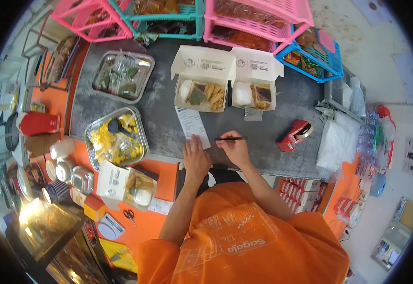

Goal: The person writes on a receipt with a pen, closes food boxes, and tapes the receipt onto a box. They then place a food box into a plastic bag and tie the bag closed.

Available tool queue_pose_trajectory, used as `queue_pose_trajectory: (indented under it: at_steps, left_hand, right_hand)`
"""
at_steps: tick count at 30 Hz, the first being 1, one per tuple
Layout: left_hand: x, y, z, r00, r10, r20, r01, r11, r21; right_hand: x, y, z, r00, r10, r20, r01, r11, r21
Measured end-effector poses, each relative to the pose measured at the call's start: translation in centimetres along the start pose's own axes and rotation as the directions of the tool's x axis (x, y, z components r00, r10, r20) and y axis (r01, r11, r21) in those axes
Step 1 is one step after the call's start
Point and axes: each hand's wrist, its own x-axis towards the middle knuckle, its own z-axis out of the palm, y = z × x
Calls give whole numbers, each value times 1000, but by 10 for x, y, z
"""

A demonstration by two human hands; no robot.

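My left hand (196, 154) lies with fingers outstretched on the lower end of a printed paper receipt (190, 124), pressing it to the dark worktop. Just right of the receipt, my right hand (235, 149) is closed around a black pen (232, 138), held nearly level above the counter. Beyond the receipt stand two open cardboard meal boxes side by side. The left box (201, 62) and the right box (258, 62) both hold white rice, fried pieces and a dark sachet. A small clear packet (253, 114) lies at the right box's front edge.
A red tape dispenser (294, 136) sits to the right, near white plastic bags (335, 142). At left are metal trays of green packets (147, 71) and yellow packets (145, 137). Another open meal box (111, 182) and scissors (129, 216) rest below. Pink and teal baskets (168, 28) line the back.
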Motion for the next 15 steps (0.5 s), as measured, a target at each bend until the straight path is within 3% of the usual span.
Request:
queue_pose_trajectory:
  at_steps: [2, 3, 5, 6, 9, 15]
  left_hand:
    - [-30, -10, -19, 994, 74, -83, -78, 995, -54]
    - [23, 56, 29, 984, 73, -160, -111, 964, -242]
    - [25, 6, 23, 998, 39, 51, -12, 893, -450]
    - [23, -15, 16, 996, 79, -32, -85, 901, -425]
    - [35, -30, -1, 996, -41, -83, -13, 826, -564]
    - [53, -35, -8, 995, -98, -3, 78, 815, -574]
  right_hand:
    - [-9, -11, 36, 983, -135, -128, 148, 984, 98]
    - [32, -13, -40, 969, -196, -150, 182, 978, -106]
    - [39, -4, 5, 988, -124, -87, 115, 988, -103]
    - [41, -6, 28, 981, -174, -85, 153, 966, -209]
    - [55, 7, 40, 953, -282, -108, 229, 907, -353]
    - [61, 8, 59, 938, -302, -168, 233, 912, -337]
